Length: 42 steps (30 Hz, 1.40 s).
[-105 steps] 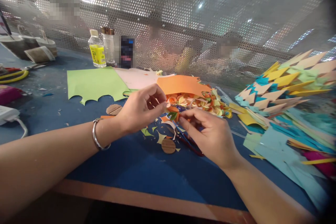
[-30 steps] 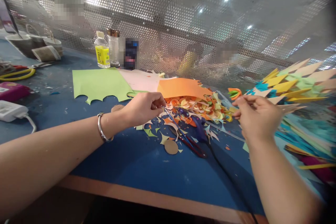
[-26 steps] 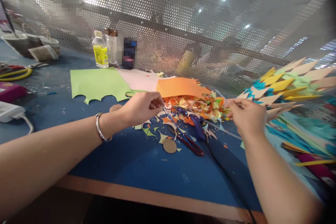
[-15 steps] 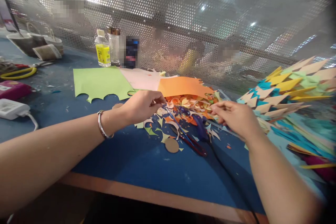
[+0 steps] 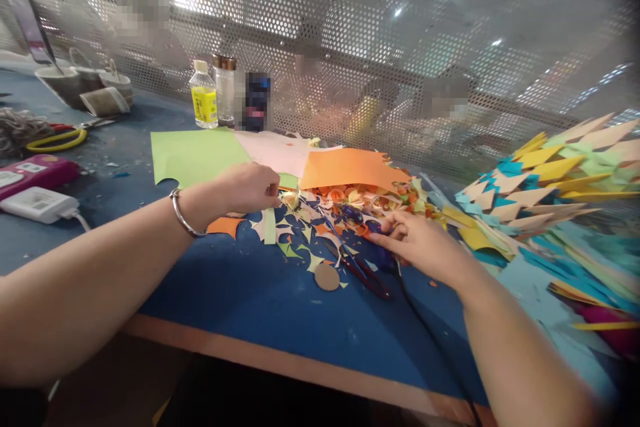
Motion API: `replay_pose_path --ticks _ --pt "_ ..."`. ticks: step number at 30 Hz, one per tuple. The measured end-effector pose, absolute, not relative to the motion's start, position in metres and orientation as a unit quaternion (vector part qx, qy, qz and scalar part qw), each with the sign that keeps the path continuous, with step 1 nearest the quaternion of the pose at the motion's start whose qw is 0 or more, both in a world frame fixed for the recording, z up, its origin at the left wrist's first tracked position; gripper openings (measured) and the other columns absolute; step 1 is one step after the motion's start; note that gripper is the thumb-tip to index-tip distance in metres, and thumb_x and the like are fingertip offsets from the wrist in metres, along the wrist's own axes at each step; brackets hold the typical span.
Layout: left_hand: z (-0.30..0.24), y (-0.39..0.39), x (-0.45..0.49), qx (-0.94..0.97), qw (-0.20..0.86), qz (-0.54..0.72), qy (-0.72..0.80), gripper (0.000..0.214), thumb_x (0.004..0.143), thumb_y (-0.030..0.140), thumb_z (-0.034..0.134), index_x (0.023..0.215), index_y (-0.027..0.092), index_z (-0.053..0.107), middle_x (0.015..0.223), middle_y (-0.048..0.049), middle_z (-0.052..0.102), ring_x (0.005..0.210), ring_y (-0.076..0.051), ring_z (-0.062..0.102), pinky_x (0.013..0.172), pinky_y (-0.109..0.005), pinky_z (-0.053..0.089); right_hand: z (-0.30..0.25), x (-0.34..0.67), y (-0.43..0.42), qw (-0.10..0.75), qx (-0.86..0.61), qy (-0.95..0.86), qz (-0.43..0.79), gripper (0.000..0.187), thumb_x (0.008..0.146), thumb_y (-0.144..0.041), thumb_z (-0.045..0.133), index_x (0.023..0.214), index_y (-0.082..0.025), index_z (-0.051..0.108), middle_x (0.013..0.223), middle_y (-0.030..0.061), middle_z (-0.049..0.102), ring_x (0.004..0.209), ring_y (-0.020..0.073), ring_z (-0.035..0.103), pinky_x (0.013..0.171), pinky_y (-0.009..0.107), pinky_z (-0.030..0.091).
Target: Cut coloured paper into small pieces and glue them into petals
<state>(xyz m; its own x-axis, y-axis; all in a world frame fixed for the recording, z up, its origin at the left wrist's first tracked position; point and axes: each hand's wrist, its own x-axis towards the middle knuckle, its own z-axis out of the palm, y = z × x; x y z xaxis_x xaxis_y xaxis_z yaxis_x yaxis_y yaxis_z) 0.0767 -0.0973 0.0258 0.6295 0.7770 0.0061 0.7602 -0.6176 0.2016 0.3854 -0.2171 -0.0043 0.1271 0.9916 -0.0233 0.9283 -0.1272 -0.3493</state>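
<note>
My left hand (image 5: pixel 250 185), with a silver bangle at the wrist, is closed with its fingers curled together over the left side of the paper scraps (image 5: pixel 300 223). Whatever its fingertips pinch, if anything, is hidden. Below it lie an orange paper piece (image 5: pixel 225 227) and a pale green strip (image 5: pixel 270 225). My right hand (image 5: pixel 413 240) hovers low over a dark purple glue gun (image 5: pixel 383 255) with a black cord, thumb and forefinger apart and close to its handle. Left of the gun lie red-handled scissors (image 5: pixel 367 280) and a round tan disc (image 5: pixel 327 276).
Green (image 5: pixel 193 153), pink (image 5: pixel 273 153) and orange (image 5: pixel 350 170) sheets lie behind the scraps. A spiky folded-paper piece (image 5: pixel 545 177) stands at right. Bottles (image 5: pixel 204 103), yellow-handled scissors (image 5: pixel 60 140) and a white charger (image 5: pixel 40 203) sit left. A perforated metal screen (image 5: pixel 340 33) rises behind.
My left hand has moved left, uncovering scraps, and an orange piece now shows beneath it. My right hand has come left and down to the glue gun. The view has shifted slightly.
</note>
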Motion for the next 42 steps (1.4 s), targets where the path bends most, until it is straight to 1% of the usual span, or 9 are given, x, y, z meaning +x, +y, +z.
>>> replay_pose_path --ticks 9,18,21,26,30,34,36,40,42 --pt "0.013 -0.118 0.094 0.934 0.115 0.1 0.324 0.028 0.084 0.042 0.052 0.095 0.018 0.062 0.094 -0.0087 0.066 0.076 -0.019 0.057 0.059 -0.029 0.034 -0.003 0.384 -0.221 0.17 -0.739 -0.636 0.144 0.026 0.076 -0.042 0.065 0.075 -0.024 0.046 0.056 -0.0054 0.055 0.043 0.0119 0.049 0.044 0.024 0.032" --pt "0.01 -0.13 0.105 0.905 0.199 0.186 0.327 0.016 0.082 0.027 0.052 0.081 0.016 0.064 0.081 -0.0058 0.067 0.067 -0.014 0.056 0.06 -0.028 0.038 0.014 0.383 -0.252 0.383 -0.688 -0.548 0.283 0.039 0.071 -0.047 0.073 0.072 -0.022 0.044 0.058 -0.0076 0.044 0.047 0.0078 0.042 0.044 0.022 0.032" --pt "0.01 -0.136 0.114 0.87 0.313 0.205 0.32 0.02 0.08 0.029 0.058 0.092 0.015 0.066 0.088 -0.0069 0.069 0.073 -0.014 0.06 0.064 -0.028 0.044 0.018 0.384 -0.26 0.412 -0.675 -0.537 0.295 0.038 0.072 -0.046 0.075 0.072 -0.022 0.046 0.061 -0.0064 0.045 0.05 0.0079 0.042 0.046 0.021 0.034" --pt "0.008 -0.144 0.139 0.736 0.566 0.205 0.31 0.067 0.071 0.033 0.075 0.13 0.014 0.048 0.119 -0.0153 0.063 0.075 -0.014 0.064 0.065 -0.029 0.051 0.022 0.381 -0.267 0.416 -0.66 -0.551 0.297 0.035 0.075 -0.044 0.074 0.073 -0.021 0.048 0.064 -0.0054 0.045 0.053 0.008 0.041 0.047 0.021 0.035" --pt "0.009 -0.151 0.157 0.664 0.67 0.176 0.282 0.064 0.072 0.028 0.077 0.127 0.011 0.048 0.108 -0.0158 0.067 0.069 -0.013 0.065 0.065 -0.029 0.053 0.024 0.371 -0.269 0.409 -0.656 -0.554 0.308 0.034 0.076 -0.043 0.073 0.074 -0.021 0.048 0.065 -0.0049 0.045 0.054 0.0085 0.041 0.047 0.021 0.035" --pt "0.007 -0.152 0.163 0.662 0.67 0.206 0.266 0.022 0.079 0.03 0.069 0.09 0.013 0.06 0.08 -0.0059 0.068 0.062 -0.01 0.062 0.059 -0.025 0.051 0.024 0.363 -0.27 0.402 -0.654 -0.557 0.317 0.035 0.076 -0.045 0.071 0.074 -0.021 0.046 0.063 -0.0051 0.043 0.052 0.0089 0.04 0.046 0.022 0.034" --pt "0.004 -0.147 0.158 0.68 0.645 0.218 0.272 0.021 0.083 0.032 0.064 0.073 0.014 0.057 0.073 -0.004 0.066 0.06 -0.008 0.06 0.061 -0.025 0.051 0.022 0.363 -0.27 0.399 -0.655 -0.561 0.312 0.035 0.076 -0.045 0.071 0.074 -0.021 0.046 0.063 -0.0053 0.043 0.053 0.0088 0.04 0.047 0.022 0.034" --pt "-0.001 -0.127 0.137 0.771 0.498 0.21 0.336 0.023 0.083 0.035 0.06 0.081 0.013 0.064 0.07 -0.0059 0.067 0.062 -0.012 0.062 0.062 -0.027 0.051 0.016 0.368 -0.27 0.384 -0.661 -0.573 0.296 0.033 0.078 -0.043 0.071 0.075 -0.021 0.046 0.066 -0.0052 0.044 0.056 0.009 0.043 0.051 0.022 0.036" --pt "0.0 -0.119 0.13 0.803 0.427 0.216 0.355 0.029 0.079 0.031 0.061 0.1 0.012 0.065 0.083 -0.0079 0.07 0.069 -0.013 0.064 0.063 -0.026 0.049 0.012 0.37 -0.271 0.375 -0.664 -0.578 0.293 0.033 0.079 -0.043 0.07 0.074 -0.021 0.045 0.066 -0.0055 0.043 0.056 0.0089 0.042 0.051 0.023 0.035"
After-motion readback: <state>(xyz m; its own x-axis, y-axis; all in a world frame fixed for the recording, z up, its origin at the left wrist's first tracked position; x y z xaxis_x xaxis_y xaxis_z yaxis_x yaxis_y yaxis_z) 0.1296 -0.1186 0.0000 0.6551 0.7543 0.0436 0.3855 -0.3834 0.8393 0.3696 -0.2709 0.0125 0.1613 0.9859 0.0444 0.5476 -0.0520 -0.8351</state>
